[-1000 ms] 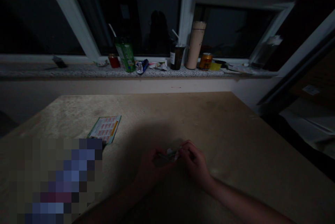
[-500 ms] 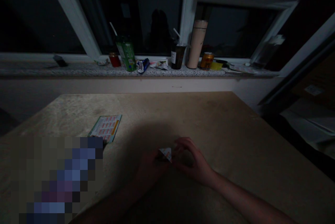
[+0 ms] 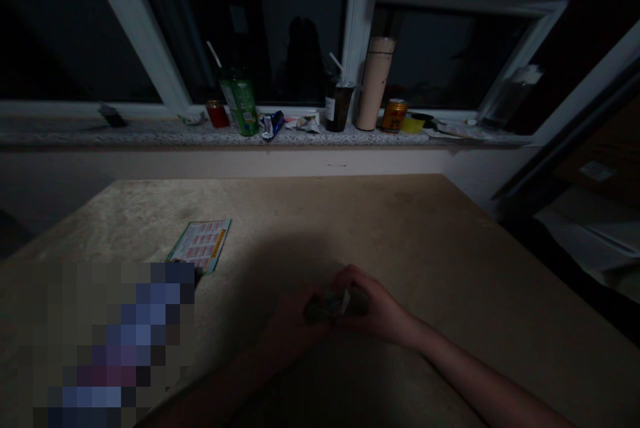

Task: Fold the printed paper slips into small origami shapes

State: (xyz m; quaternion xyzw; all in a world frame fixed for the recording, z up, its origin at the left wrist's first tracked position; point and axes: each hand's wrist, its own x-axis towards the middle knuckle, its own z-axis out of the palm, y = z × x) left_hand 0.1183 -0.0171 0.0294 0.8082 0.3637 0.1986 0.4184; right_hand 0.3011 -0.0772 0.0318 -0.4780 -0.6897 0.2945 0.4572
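A small folded piece of printed paper (image 3: 345,301) is between my two hands above the tabletop, partly hidden by fingers and dim in the shadow. My left hand (image 3: 290,325) is closed on it from the left side, dark and hard to make out. On the other side, my right hand (image 3: 380,311) has its fingers and thumb curved round in a pinch at the paper's right edge.
The wooden table (image 3: 410,241) spreads around my hands. A printed card (image 3: 203,245) lies to the left, beside a pixelated bluish area. Along the stone sill (image 3: 170,137) stand a green drink container (image 3: 245,105), a dark cup (image 3: 339,108), a pink flask (image 3: 374,85) and an orange can (image 3: 395,115).
The folded paper has turned and shifted slightly right; its white triangular face shows less. My right fingers have closed in on it, and my hands are nearer each other.
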